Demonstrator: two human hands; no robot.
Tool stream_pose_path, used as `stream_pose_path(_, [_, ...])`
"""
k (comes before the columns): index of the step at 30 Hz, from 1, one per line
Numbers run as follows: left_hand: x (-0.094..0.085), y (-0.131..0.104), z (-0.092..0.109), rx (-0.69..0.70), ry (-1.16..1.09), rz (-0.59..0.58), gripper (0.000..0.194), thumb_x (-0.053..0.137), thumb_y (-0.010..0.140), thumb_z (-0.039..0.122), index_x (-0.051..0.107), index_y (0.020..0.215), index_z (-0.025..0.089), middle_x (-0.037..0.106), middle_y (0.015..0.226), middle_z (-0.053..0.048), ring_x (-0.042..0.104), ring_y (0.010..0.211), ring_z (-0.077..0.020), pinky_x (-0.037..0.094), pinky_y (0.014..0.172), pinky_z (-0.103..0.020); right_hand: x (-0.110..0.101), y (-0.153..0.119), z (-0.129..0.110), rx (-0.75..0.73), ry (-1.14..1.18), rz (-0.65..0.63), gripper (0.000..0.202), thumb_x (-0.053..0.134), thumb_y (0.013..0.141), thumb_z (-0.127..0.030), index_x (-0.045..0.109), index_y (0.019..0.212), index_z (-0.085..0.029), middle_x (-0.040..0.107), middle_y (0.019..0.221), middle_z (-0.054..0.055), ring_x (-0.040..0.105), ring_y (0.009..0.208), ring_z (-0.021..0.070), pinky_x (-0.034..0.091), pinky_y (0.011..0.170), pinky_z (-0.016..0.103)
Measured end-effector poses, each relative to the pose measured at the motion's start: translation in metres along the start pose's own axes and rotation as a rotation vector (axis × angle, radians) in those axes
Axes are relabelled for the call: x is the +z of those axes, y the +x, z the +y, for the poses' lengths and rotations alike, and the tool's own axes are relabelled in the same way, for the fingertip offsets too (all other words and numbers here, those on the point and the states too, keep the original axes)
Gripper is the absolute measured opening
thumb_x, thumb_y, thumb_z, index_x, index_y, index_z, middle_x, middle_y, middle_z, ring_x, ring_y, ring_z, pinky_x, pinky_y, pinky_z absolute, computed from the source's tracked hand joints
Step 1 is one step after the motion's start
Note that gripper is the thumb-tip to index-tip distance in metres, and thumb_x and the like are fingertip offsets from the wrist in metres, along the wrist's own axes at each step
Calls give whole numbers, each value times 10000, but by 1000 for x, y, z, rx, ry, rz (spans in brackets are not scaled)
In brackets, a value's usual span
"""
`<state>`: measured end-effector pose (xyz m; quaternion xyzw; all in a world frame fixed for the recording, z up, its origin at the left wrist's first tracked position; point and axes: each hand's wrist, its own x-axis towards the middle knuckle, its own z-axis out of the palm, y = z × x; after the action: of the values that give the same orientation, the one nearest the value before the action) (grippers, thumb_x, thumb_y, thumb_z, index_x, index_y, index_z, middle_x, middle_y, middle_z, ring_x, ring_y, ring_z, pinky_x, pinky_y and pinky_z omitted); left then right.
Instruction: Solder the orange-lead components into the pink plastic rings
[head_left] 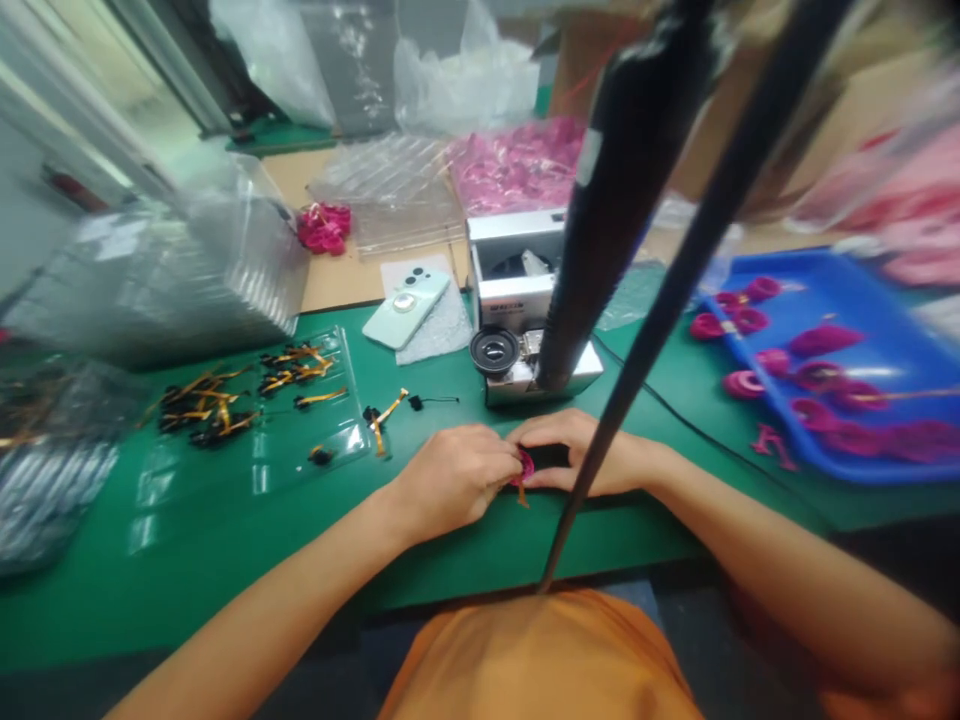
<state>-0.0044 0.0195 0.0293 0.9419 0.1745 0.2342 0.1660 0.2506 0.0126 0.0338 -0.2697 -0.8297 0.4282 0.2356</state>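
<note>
A small round pink part [527,464] sits between my hands near the table's front edge, with an orange flex ribbon [523,495] hanging from it. My left hand [461,478] is closed on its left side. From the right, my right hand [581,450] pinches the same part between thumb and fingertips. The fingers cover much of the part. Left of my hands lie a black piece with orange ribbons [380,423] and a small black connector with a thin wire [417,402].
A clear tray [300,455] bears several black-and-orange flex pieces. Beyond my hands stand a white box [514,300], a round black piece [495,352] and a pale green phone [409,308]. Two dark poles [637,150] cross the view. A blue tray [885,300] holds pink parts.
</note>
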Motion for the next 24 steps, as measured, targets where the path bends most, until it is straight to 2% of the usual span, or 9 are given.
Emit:
stream_pose_path(4, [-9, 10, 2, 51, 74, -77, 249, 591, 1085, 154, 776, 926, 204, 841, 944, -41, 790, 910, -208, 602, 846, -354, 2, 2, 5, -39, -30, 11, 89, 760, 1027, -284, 768, 1076, -210, 813, 1079, 41, 777, 982, 228, 641, 915, 368])
stream_pose_path(7, [-17, 11, 14, 103, 281, -125, 254, 563, 1085, 115, 757, 941, 193, 840, 961, -47, 770, 1037, -258, 559, 837, -396, 1, -1, 1, -37, -66, 43, 70, 756, 1017, -263, 764, 975, -208, 790, 956, 21, 754, 876, 208, 635, 826, 339])
stream_pose_path(10, [-16, 4, 26, 108, 390, -105, 259, 514, 1098, 100, 755, 1022, 159, 846, 1083, -80, 759, 1099, -279, 561, 882, -437, -8, -13, -15, -35, -140, 86, 173, 798, 977, -271, 784, 1134, -200, 819, 1108, 57, 787, 1016, 247, 653, 906, 382])
stream_pose_path(12, [-10, -2, 27, 98, 381, -62, 240, 519, 1107, 118, 758, 1127, 134, 839, 1169, -100, 766, 1070, -270, 582, 879, -437, -16, -19, -30, -39, -206, 271, 156, 812, 981, -278, 795, 1127, -225, 826, 1051, 28, 789, 946, 221, 651, 868, 361])
stream_pose_path(14, [-3, -8, 22, 76, 342, 2, 220, 550, 1119, 167, 764, 1165, 145, 828, 1210, -111, 776, 1046, -262, 613, 879, -424, -25, -17, -44, -42, -232, 642, 68, 828, 985, -285, 769, 997, -254, 765, 888, -16, 727, 794, 179, 611, 755, 332])
stream_pose_path(16, [3, -10, 14, 46, 279, 67, 197, 596, 1122, 247, 782, 1122, 182, 811, 1266, -121, 786, 1086, -273, 644, 917, -428, -30, -3, -52, -49, -191, 931, 241, 917, 911, -321, 710, 1024, -275, 738, 962, -6, 720, 866, 200, 605, 769, 356])
stream_pose_path(17, [5, -10, 10, 30, 232, 92, 193, 616, 1120, 281, 786, 1094, 195, 804, 1287, -123, 789, 1115, -278, 656, 940, -433, -31, 7, -54, -52, -158, 977, 377, 963, 862, -350, 682, 1104, -286, 745, 1060, 13, 734, 950, 226, 620, 812, 379])
stream_pose_path(19, [9, -8, 6, 6, 110, 124, 180, 637, 1113, 299, 782, 1068, 202, 806, 1272, -118, 795, 1140, -270, 670, 960, -414, -30, 29, -55, -71, -90, 940, 511, 972, 851, -403, 633, 1219, -301, 761, 1158, 31, 753, 1006, 250, 646, 844, 402])
stream_pose_path(24, [19, -8, 9, -35, -28, 217, 164, 653, 1095, 257, 765, 1005, 180, 824, 1100, -96, 808, 998, -230, 670, 886, -349, -20, 56, -50, -83, -8, 1035, 244, 852, 978, -440, 680, 968, -267, 718, 802, -6, 662, 678, 184, 575, 631, 350])
